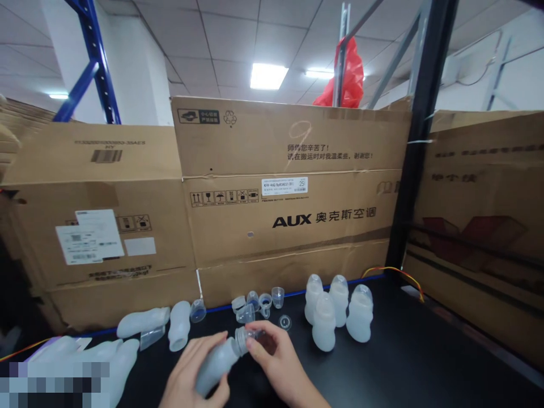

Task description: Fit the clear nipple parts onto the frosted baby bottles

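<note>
My left hand (191, 371) grips the body of a translucent white bottle (216, 362) that lies tilted, neck pointing up and right. My right hand (278, 360) pinches a small clear cap (245, 335) at the bottle's neck. Both hands are low in the view, over the black table (403, 351). Just beyond them lie several loose clear caps (259, 303) and one flat clear ring (285, 322).
Several capped white bottles (338, 314) stand upright to the right of my hands. Uncapped bottles (164, 323) lie on their sides at the left. Cardboard boxes (289, 198) wall off the back and right. A red-yellow wire (399, 272) runs along the table's back edge.
</note>
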Available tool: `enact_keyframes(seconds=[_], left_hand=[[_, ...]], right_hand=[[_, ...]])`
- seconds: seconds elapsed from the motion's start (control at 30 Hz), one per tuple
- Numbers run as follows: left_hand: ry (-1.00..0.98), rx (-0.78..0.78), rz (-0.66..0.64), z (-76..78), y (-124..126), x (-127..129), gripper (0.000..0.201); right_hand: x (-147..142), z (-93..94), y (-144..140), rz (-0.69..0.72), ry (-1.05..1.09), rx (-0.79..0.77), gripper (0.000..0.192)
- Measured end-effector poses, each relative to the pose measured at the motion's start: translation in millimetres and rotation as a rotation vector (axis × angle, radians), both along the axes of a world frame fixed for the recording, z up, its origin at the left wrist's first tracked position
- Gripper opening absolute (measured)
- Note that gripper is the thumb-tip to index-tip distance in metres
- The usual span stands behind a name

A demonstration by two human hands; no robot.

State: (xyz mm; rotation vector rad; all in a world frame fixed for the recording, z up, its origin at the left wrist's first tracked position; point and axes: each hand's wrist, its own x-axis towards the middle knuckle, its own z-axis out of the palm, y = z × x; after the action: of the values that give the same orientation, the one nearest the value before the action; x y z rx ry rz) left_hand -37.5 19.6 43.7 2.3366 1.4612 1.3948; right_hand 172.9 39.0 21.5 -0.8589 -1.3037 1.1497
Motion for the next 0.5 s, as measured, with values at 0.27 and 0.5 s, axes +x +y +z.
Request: enact_keyframes(seconds=[0.27, 0.5], left_hand=[[-0.02, -0.155, -0.062, -16.9, 8.3, -0.5, 0.049], [0.095, -0.178, -0.093, -11.0, 5.7, -3.9, 0.042]], right_hand=[[-8.1, -10.5, -3.2, 0.171, 0.107, -0.019, 0.062], [-8.4, -12.3, -5.4, 0.138, -0.004, 0.199, 0.038]])
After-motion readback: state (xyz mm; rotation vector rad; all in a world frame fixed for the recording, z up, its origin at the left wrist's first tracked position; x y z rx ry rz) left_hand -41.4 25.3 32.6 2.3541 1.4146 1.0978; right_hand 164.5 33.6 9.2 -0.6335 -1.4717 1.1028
